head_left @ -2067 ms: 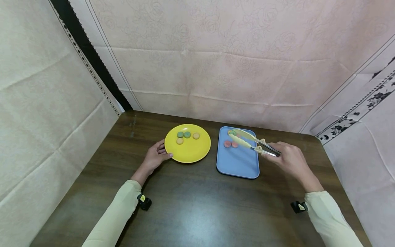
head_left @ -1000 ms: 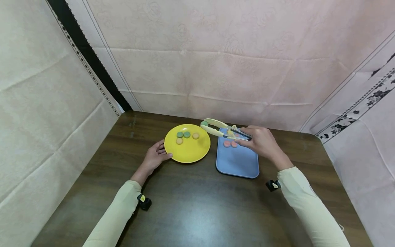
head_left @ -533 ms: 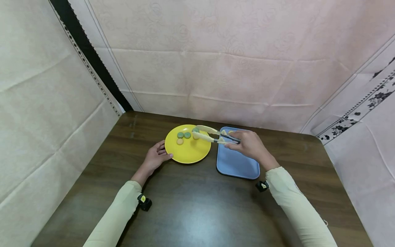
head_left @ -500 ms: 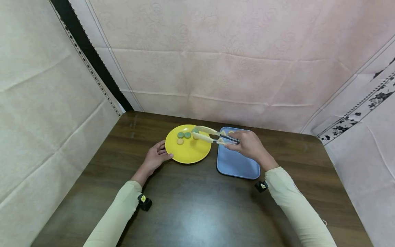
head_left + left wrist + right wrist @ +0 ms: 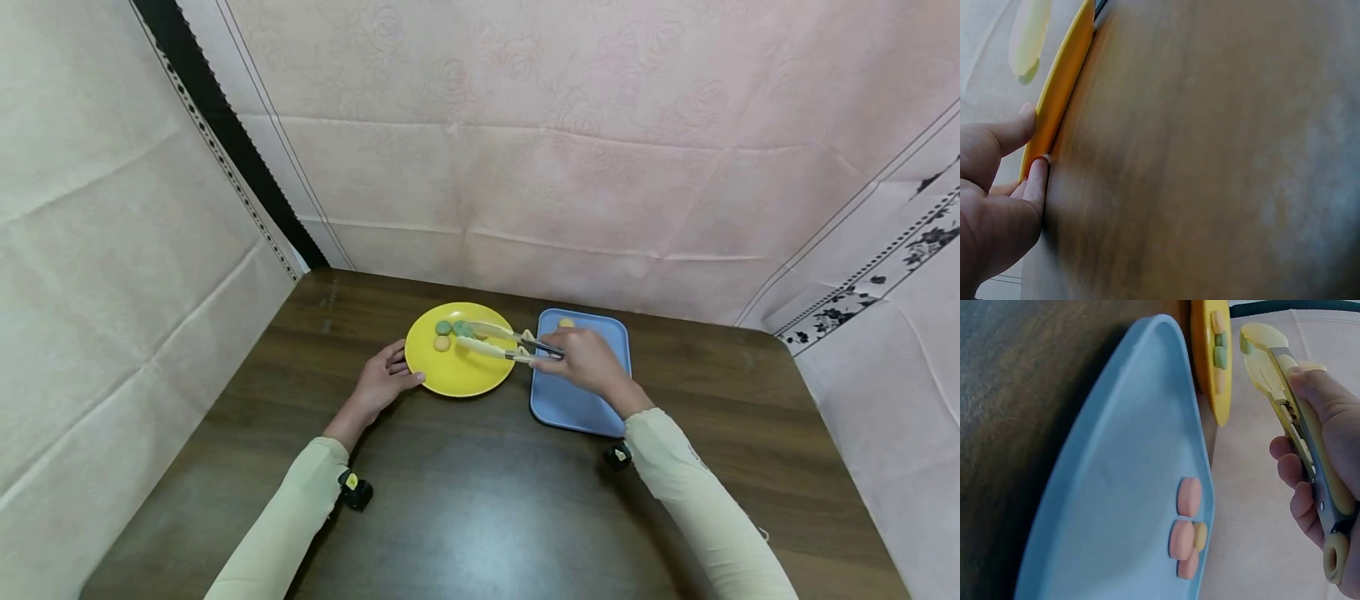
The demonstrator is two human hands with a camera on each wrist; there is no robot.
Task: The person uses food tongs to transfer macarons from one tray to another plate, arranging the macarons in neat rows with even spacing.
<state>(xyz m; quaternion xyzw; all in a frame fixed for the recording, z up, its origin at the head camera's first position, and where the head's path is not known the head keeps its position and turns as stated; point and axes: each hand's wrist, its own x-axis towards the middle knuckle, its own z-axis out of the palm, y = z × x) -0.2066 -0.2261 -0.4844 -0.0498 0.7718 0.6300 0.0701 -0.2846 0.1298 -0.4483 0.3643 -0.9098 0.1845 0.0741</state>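
Note:
My left hand pinches the near left rim of a yellow plate, thumb on top and fingers below. On the plate lie green discs and yellowish discs, small and thick. My right hand grips cream-tipped metal tongs, which reach over the plate from the right. Between the tong tips sits another green disc, close over the plate in the head view. One yellowish disc seen earlier at the plate's right is hidden behind the tongs in that view.
A blue tray stands right of the plate, partly under my right forearm. Several pink discs and a yellowish disc lie at its far end. Patterned cloth hangs behind the dark wooden table.
My right hand has moved left with the tongs, carrying a green disc from the tray to over the plate, and lowered it. My left hand has stayed at the plate's rim.

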